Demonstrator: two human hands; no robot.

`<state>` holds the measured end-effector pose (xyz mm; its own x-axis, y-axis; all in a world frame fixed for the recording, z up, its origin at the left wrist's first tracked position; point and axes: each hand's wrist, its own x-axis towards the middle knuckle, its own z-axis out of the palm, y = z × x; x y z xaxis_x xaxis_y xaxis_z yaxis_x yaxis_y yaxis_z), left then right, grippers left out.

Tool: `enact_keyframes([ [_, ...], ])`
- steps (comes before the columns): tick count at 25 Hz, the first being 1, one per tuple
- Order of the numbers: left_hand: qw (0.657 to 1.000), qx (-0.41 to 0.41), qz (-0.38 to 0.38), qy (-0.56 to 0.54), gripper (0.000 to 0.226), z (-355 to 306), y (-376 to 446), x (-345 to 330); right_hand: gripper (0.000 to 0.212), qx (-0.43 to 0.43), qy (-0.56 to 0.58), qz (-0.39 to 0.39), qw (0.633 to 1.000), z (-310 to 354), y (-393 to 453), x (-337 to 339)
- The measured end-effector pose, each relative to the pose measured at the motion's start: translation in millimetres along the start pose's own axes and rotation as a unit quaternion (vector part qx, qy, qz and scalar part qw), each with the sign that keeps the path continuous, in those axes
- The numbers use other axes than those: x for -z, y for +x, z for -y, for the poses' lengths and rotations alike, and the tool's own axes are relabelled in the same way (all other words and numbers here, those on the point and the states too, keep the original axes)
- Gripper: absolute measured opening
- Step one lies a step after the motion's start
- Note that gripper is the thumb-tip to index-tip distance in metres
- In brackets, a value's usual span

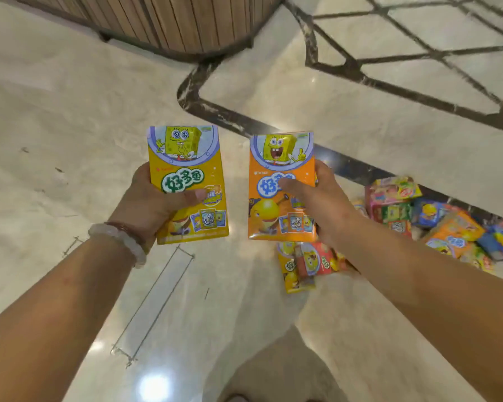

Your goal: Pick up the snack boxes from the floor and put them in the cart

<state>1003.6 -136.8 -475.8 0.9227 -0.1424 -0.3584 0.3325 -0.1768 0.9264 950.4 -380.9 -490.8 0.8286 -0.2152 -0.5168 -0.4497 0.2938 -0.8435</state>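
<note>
I had the left hand (154,204) clamped on yellow snack box (186,184), right hand (317,204) on orange snack box (282,187), both upright. Floor pile (418,224) at 4 o'clock; cart unseen.

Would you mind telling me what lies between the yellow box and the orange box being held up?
Nothing: in the head view only bare marble floor shows between the yellow box and orange box.

Two hands hold two snack boxes: one yellow box (188,184), one orange box (282,187). A pile of snack boxes (436,227), too jumbled to count, lies on the floor.
</note>
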Motion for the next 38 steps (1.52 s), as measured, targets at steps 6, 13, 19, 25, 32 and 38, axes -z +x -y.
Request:
enact_keyframes([
  [6, 0.992, -0.097, 0.082, -0.01, 0.102, -318.6, -103.4, 17.7, 0.063, 0.139, -0.032, 0.008, 0.99, 295.0, -163.5, -4.4],
  [13, 0.943, -0.305, 0.126, -0.046, 0.066, -594.3, -245.7, -5.1, 0.046, 0.346, -0.042, -0.033, 0.937, 540.5, -362.8, 31.8],
  [19, 0.893, -0.406, 0.178, -0.08, 0.084, -678.2, -326.6, -62.5, 0.054, 0.439, -0.046, -0.068, 0.895, 598.6, -491.7, 75.7],
  [25, 0.86, -0.402, 0.309, -0.058, 0.094, -700.0, -373.8, -101.7, 0.052, 0.486, -0.047, -0.161, 0.858, 578.8, -602.9, 95.9],
  [32, 0.8, -0.376, 0.467, -0.025, 0.103, -684.1, -447.0, -156.9, 0.033, 0.475, -0.016, -0.337, 0.813, 498.5, -730.5, 110.5],
  [38, 0.718, -0.343, 0.604, -0.041, 0.097, -644.2, -579.9, -222.0, 0.041, 0.459, 0.007, -0.483, 0.745, 410.9, -878.7, 117.5],
])
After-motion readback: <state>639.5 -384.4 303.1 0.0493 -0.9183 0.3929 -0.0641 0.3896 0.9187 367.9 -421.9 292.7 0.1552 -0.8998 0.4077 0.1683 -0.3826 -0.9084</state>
